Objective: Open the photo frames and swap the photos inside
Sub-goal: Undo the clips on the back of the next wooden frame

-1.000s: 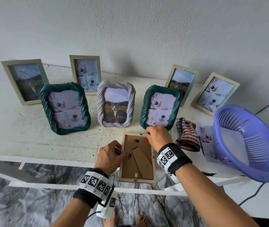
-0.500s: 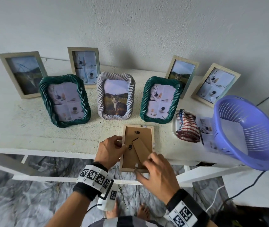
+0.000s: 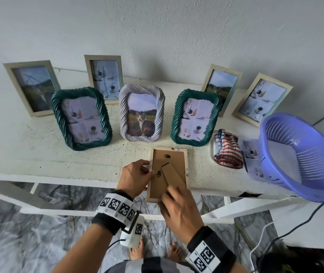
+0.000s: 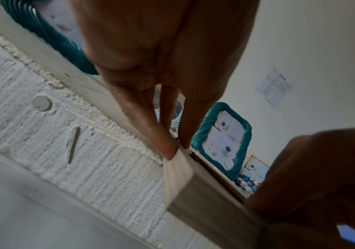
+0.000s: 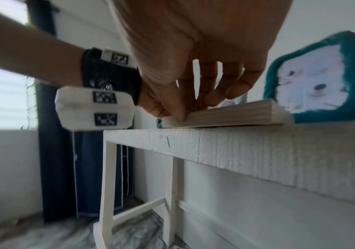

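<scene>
A light wooden photo frame (image 3: 186, 154) lies face down at the table's front edge, its brown backing and folded stand (image 3: 174, 178) facing up, its near end past the edge. My left hand (image 3: 149, 172) grips the frame's left edge, fingertips (image 4: 171, 149) on the rim of the frame (image 4: 178, 173). My right hand (image 3: 169, 192) pinches the frame's near end, thumb against the end face of the frame (image 5: 225, 116) and fingers (image 5: 234, 87) curled on top. A loose photo (image 3: 252, 154) lies beside the basket.
Two green twisted frames (image 3: 81, 118) (image 3: 195, 117) and a white twisted frame (image 3: 141, 113) with a cat photo stand behind. Several wooden frames (image 3: 31, 87) line the wall. A striped cloth (image 3: 228, 152) and a purple basket (image 3: 299, 156) sit at right.
My right hand has come from the frame's far top edge down to its near end. The left hand stays on the left edge.
</scene>
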A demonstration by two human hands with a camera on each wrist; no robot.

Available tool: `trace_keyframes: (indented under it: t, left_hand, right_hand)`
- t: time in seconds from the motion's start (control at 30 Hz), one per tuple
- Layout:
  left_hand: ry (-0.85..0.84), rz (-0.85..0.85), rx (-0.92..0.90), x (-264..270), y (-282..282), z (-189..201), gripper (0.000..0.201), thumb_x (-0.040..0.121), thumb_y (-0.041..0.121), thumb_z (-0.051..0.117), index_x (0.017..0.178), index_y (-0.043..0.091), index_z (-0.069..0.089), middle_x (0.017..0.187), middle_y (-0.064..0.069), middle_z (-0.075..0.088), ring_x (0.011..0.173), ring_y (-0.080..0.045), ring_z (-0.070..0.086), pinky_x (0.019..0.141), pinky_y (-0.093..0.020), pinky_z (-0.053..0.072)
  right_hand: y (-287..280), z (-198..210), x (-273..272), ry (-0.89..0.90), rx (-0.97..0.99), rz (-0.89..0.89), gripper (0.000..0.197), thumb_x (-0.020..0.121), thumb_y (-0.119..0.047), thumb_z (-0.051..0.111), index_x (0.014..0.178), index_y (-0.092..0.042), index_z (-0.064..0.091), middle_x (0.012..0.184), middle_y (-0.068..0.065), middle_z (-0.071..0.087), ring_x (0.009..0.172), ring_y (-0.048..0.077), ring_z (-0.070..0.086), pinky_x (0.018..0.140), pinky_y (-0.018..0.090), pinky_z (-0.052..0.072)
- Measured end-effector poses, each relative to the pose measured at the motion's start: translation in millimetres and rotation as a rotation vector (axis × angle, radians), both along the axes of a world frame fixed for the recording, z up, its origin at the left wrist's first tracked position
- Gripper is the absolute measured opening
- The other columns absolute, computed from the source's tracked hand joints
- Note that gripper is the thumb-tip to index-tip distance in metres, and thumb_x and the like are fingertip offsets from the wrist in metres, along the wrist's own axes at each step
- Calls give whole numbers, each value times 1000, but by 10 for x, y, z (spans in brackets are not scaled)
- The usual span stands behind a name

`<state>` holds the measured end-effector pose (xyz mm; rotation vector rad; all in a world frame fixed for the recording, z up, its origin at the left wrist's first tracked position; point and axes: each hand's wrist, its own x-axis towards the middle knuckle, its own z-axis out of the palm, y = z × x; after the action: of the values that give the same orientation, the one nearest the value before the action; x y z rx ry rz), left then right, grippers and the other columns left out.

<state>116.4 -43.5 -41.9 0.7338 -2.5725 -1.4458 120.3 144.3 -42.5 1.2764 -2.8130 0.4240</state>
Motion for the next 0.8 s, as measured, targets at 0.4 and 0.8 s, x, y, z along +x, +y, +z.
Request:
trace_keyframes:
  t: [0.4,0.8]
  left_hand:
    - [-1,39,105,21,5,-25,31,83,16,75,113,11,70,85,-2,71,71,-14,71,50,-35,60]
    - [-14,46,218,24,-27,-44,31,88,12,70,118,9,68,89,-4,71,77,-14,71,55,-37,61]
  right_hand:
    - [-22,211,-310,72,-24,-145,40,88,-49,45,87,-15,65,88,2,58,78,16,52,66,34,52]
    - [-186,333,-441,-70,204,-422,54,86,-59,50,115,-14,55,122,5,52,114,25,45,98,40,35]
